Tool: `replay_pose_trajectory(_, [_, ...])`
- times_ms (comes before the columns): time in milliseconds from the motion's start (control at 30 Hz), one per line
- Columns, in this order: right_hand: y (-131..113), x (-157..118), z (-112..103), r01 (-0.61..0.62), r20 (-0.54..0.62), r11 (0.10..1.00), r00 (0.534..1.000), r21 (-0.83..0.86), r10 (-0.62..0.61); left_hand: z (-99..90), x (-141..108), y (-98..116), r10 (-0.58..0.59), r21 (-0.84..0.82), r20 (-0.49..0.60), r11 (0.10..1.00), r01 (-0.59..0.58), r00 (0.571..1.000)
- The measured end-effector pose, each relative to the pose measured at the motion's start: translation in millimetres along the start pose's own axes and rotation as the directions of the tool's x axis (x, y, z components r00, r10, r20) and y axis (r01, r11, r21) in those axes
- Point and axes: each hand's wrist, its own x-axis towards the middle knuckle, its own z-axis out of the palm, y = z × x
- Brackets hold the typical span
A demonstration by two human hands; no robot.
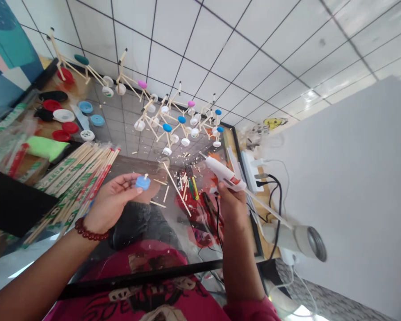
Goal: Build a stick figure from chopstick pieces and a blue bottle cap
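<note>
Between the thumb and fingers of my left hand (112, 198) is a light blue bottle cap (142, 182), with a small pale bit standing up on it. My right hand (233, 203) grips a white glue gun (224, 171) by its handle. The gun's nozzle points up and left, and a glue stick trails from its rear. A gap separates the nozzle from the cap. Under the hands, a long thin wooden stick (177, 188) and shorter cut pieces lie on the glass tabletop (153, 160).
Several small bicycle-like stick models with cap wheels (167, 128) stand along the tiled wall. Packaged chopsticks (83, 174) and loose caps (70, 128) lie at left. Pliers (209, 205) and a yellow-green cutter (193, 183) rest near the glue gun. A power strip (252, 171) and tumbler (307, 240) stand right.
</note>
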Motion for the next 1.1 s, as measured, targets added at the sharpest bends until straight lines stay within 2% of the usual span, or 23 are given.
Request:
replay_pose_trajectory(100, [13.8,32.1,-10.9,0.02,-0.067,0.976,0.997,-0.216,-0.035,-1.3,0.5,2.0,0.1,0.161,-0.056,0.983,-0.09,0.993])
replay_pose_trajectory(233, [34.2,57.7,-23.4,0.0,-0.1,0.948,0.994,-0.317,-0.033,-2.5,1.5,5.0,0.125,0.212,-0.079,0.972,-0.105,0.989])
replay_pose_trajectory(467, [49.7,58.2,-32.7,-0.023,-0.1,0.912,0.995,-0.409,-0.02,-0.4,5.8,4.5,0.062,0.111,-0.121,0.993,-0.049,0.991])
replay_pose_trajectory(600, [49.2,60.0,-33.2,-0.019,-0.073,0.885,0.997,-0.464,-0.017,1.9,6.7,5.1,0.044,0.079,-0.151,0.996,-0.032,0.988])
replay_pose_trajectory(700, [42.3,53.5,-42.4,0.001,-0.053,0.854,0.998,-0.521,-0.033,4.0,6.0,6.5,0.023,0.071,-0.159,0.997,-0.011,0.987])
replay_pose_trajectory(767, [32.7,38.9,-55.6,0.055,-0.009,0.77,0.997,-0.635,-0.079,4.8,5.8,7.0,0.009,0.077,-0.161,0.997,0.003,0.987])
replay_pose_trajectory(867, [11.2,3.7,-74.2,0.088,0.046,0.492,0.994,-0.866,-0.098,4.1,6.3,6.0,0.014,0.101,-0.172,0.995,0.004,0.985])
replay_pose_trajectory(900, [3.1,-8.6,-75.4,0.089,0.059,0.438,0.995,-0.894,-0.082,3.4,6.4,5.2,0.021,0.114,-0.173,0.994,-0.001,0.985])
replay_pose_trajectory(933, [-4.7,-19.6,-72.1,0.132,0.102,0.43,0.991,-0.893,-0.09,2.5,6.5,4.3,0.03,0.127,-0.169,0.992,-0.008,0.985])
replay_pose_trajectory(1000, [-17.5,-35.3,-50.8,0.309,0.257,0.476,0.951,-0.824,-0.174,0.8,6.2,2.3,0.044,0.156,-0.151,0.988,-0.02,0.987])
replay_pose_trajectory(1067, [-23.6,-40.4,-13.4,0.499,0.441,0.489,0.866,-0.716,-0.237,-0.3,5.3,0.5,0.058,0.19,-0.137,0.981,-0.031,0.989])
replay_pose_trajectory(1100, [-23.8,-39.3,8.1,0.575,0.521,0.468,0.815,-0.671,-0.255,-0.5,4.8,-0.2,0.066,0.214,-0.13,0.976,-0.037,0.989])
